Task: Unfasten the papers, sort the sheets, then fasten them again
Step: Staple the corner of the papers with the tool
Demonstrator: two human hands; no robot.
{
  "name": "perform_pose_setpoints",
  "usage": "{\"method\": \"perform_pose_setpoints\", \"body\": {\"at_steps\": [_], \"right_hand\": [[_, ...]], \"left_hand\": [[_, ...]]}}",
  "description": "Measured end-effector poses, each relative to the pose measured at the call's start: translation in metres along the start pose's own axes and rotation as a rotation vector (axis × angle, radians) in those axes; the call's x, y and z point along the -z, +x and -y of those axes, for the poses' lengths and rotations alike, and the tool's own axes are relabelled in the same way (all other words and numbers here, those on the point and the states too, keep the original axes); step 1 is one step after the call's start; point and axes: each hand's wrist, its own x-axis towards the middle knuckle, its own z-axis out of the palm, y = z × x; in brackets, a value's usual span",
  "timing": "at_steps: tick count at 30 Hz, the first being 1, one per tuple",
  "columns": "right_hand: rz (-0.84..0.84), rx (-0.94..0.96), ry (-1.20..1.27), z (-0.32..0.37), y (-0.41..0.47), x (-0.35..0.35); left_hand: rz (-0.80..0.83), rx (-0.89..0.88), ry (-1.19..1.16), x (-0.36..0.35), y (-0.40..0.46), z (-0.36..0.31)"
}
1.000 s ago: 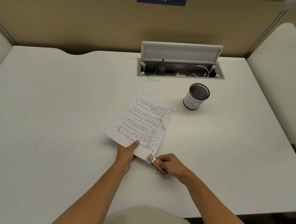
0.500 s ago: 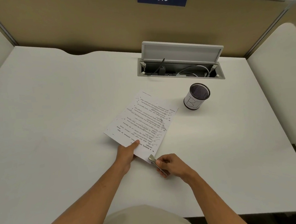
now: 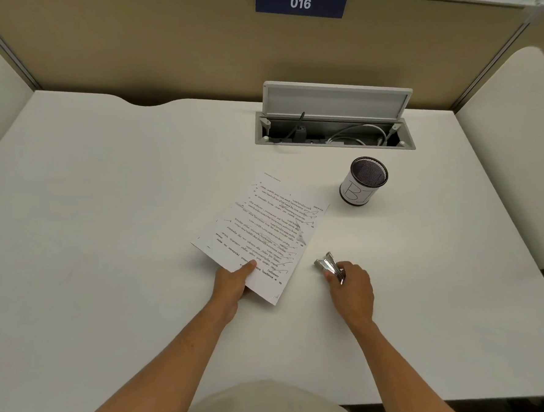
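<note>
**Papers pinned, tool held clear**

Left hand [image 3: 234,283] closed on the near edge of the papers [image 3: 261,235], thumb on top, fingers hidden beneath. Papers lying askew mid-desk [image 3: 105,216], printed and pen-marked, far corner pointing toward the cup [image 3: 363,181]. Right hand [image 3: 352,287] wrapped round a small metal tool [image 3: 328,264], tip poking out, resting just beside the papers but apart from them. Open cable tray [image 3: 334,132] behind the cup; sign [image 3: 300,2] reading 016 above.

Both forearms are bare to the lower frame edge, with no sleeves, watch or rings visible on the left hand [image 3: 234,284] or right hand [image 3: 352,283]; a pale beige garment [image 3: 267,406] covers the lap below
</note>
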Motion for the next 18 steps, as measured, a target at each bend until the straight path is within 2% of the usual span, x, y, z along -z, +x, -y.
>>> {"method": "perform_pose_setpoints", "body": {"at_steps": [9, 13, 18], "right_hand": [[-0.044, 0.049, -0.132, 0.003, 0.003, -0.006], [-0.074, 0.103, -0.046, 0.021, 0.011, 0.002], [0.023, 0.303, 0.178, 0.066, 0.039, 0.023]], "left_hand": [[0.026, -0.121, 0.132, 0.004, -0.005, -0.021], [0.044, -0.266, 0.374, 0.006, -0.009, -0.052], [0.149, -0.46, 0.748, -0.003, -0.026, -0.115]]}}
